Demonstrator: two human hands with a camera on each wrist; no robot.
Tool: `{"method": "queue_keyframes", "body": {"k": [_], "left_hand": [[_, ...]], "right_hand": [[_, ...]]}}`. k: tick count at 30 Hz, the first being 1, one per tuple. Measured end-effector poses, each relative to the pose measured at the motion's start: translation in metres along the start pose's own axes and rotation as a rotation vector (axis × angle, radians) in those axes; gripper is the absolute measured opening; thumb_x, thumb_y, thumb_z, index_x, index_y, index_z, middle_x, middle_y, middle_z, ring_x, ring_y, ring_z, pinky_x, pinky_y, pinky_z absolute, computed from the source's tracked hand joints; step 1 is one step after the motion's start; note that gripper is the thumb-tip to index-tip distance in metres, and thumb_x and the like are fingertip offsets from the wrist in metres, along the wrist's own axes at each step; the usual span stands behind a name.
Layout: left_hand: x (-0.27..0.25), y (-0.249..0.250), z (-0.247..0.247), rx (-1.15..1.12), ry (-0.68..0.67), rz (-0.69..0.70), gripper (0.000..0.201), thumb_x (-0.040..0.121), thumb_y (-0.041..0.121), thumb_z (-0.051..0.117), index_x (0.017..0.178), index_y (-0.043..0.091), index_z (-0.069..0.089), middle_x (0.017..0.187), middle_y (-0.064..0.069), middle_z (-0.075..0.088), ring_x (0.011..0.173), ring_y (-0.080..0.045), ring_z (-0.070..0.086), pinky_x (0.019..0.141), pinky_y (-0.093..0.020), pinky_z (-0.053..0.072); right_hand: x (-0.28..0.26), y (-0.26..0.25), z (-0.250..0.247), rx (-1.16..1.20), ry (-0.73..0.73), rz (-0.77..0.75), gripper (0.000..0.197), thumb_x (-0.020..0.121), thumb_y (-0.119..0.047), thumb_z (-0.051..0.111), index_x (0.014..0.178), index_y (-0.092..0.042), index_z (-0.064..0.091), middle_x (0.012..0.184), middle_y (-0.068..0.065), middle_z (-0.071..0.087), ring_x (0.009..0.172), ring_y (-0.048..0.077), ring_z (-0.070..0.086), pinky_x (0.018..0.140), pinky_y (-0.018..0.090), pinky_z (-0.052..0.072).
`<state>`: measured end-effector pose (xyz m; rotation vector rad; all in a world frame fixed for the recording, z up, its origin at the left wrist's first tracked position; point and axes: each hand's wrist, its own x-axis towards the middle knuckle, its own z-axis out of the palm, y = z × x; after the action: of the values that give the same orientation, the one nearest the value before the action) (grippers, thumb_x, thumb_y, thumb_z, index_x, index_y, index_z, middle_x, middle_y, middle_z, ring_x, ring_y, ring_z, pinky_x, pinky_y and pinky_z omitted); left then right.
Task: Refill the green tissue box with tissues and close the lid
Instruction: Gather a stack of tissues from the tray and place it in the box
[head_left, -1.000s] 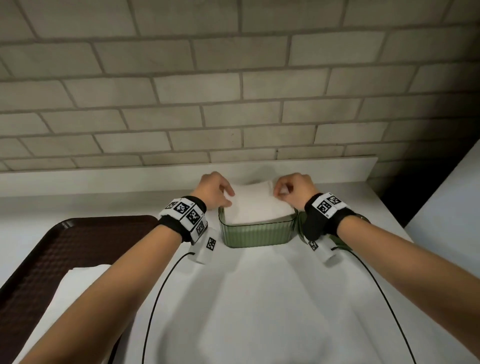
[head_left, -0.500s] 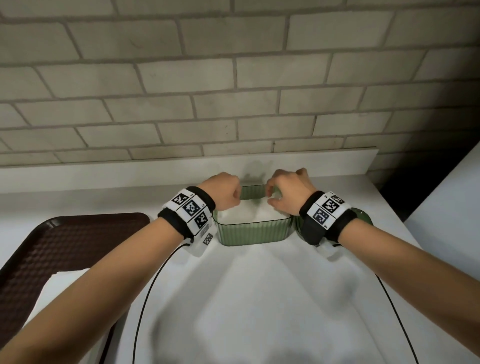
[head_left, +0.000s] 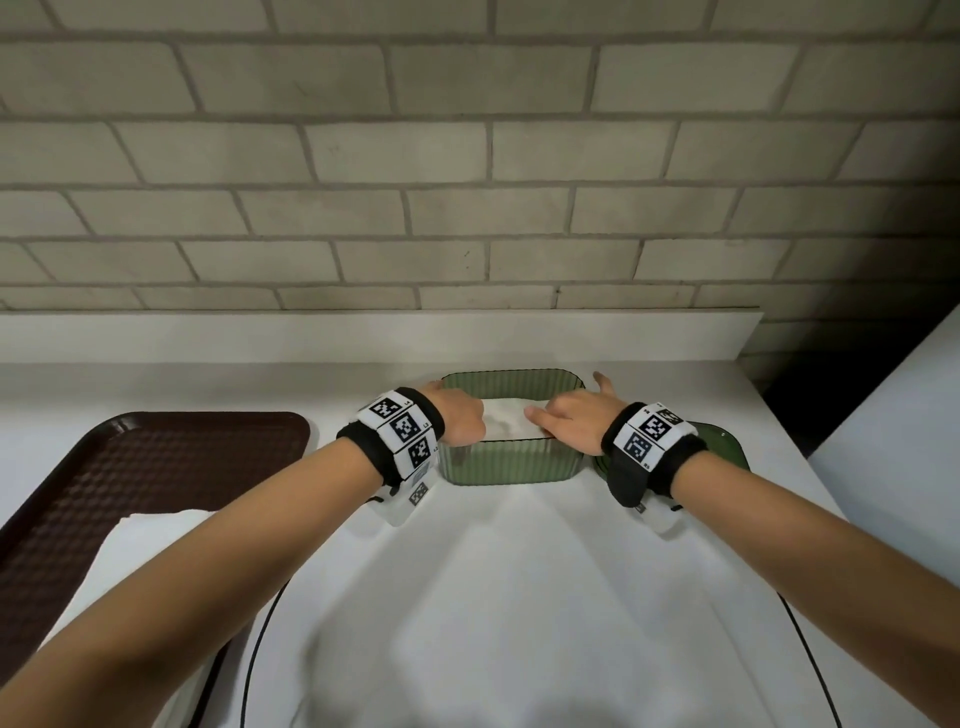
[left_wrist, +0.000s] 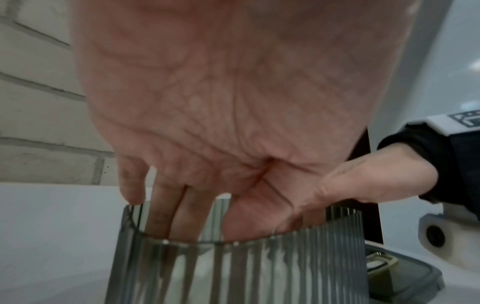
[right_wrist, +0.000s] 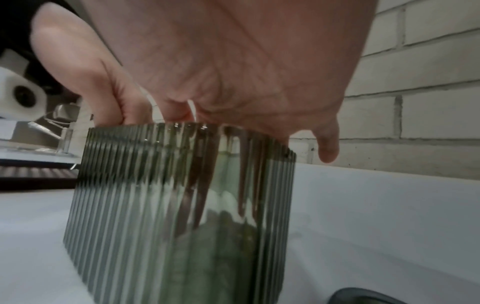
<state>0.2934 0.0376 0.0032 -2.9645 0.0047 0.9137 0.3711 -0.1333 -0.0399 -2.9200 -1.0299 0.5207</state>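
The green ribbed tissue box (head_left: 511, 462) stands lidless at the back of the white counter. A white tissue stack (head_left: 506, 415) lies inside it, below the rim. My left hand (head_left: 460, 415) reaches in at the box's left end. In the left wrist view its fingers (left_wrist: 166, 209) point straight down into the box (left_wrist: 259, 267) onto the tissues. My right hand (head_left: 569, 418) reaches in at the right end, fingers extended down inside the box (right_wrist: 182, 205), little finger (right_wrist: 327, 148) outside the wall. The green lid (head_left: 724, 439) lies flat on the counter just right of the box, partly under my right wrist.
A brown tray (head_left: 156, 467) sits on the left of the counter with another white tissue stack (head_left: 140, 551) on it. A brick wall (head_left: 467, 208) and a white ledge (head_left: 363, 332) run close behind the box. Wrist cables trail over the counter near me.
The tissue stack stood above the rim a second ago and now sits down inside the box. Both hands have followed it down, going from its top edges to inside the box.
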Motion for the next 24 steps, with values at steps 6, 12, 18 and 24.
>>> {"method": "queue_keyframes", "body": {"k": [6,12,18,24], "left_hand": [[-0.069,-0.030,0.005,-0.406,0.382,0.150,0.044,0.080,-0.006,0.039,0.102,0.013,0.073,0.112,-0.001,0.063,0.104,-0.015,0.052,0.087,-0.024,0.038],[-0.185,-0.082,0.078,-0.654,0.556,-0.048,0.048,0.075,-0.013,0.040,0.101,0.009,0.073,0.104,-0.003,0.073,0.103,-0.011,0.066,0.094,-0.029,0.052],[-0.250,-0.111,0.184,-0.624,0.674,-0.433,0.022,0.087,0.018,0.066,0.108,0.023,0.068,0.123,0.002,0.065,0.109,-0.013,0.060,0.093,-0.025,0.046],[-0.284,-0.108,0.241,-0.703,0.626,-0.482,0.074,0.066,0.034,0.087,0.132,0.023,0.056,0.147,0.008,0.043,0.134,-0.008,0.041,0.109,-0.025,0.036]], "right_hand": [[-0.033,-0.013,-0.013,0.105,0.269,-0.074,0.064,0.098,-0.058,0.020,0.068,-0.025,0.067,0.097,-0.006,0.064,0.107,0.013,0.055,0.115,0.054,0.007],[-0.068,-0.072,0.002,0.436,0.322,-0.347,0.043,0.095,-0.051,0.046,0.078,-0.021,0.072,0.100,-0.003,0.065,0.102,0.012,0.057,0.091,0.024,0.036],[-0.072,-0.160,0.044,0.536,0.192,-0.544,0.011,0.084,-0.036,0.070,0.085,-0.025,0.069,0.101,-0.007,0.066,0.097,0.007,0.059,0.080,0.015,0.039],[-0.071,-0.252,0.069,0.519,0.135,-0.775,0.033,0.080,-0.024,0.074,0.111,-0.023,0.065,0.115,-0.007,0.065,0.108,0.010,0.058,0.093,0.020,0.041]]}}
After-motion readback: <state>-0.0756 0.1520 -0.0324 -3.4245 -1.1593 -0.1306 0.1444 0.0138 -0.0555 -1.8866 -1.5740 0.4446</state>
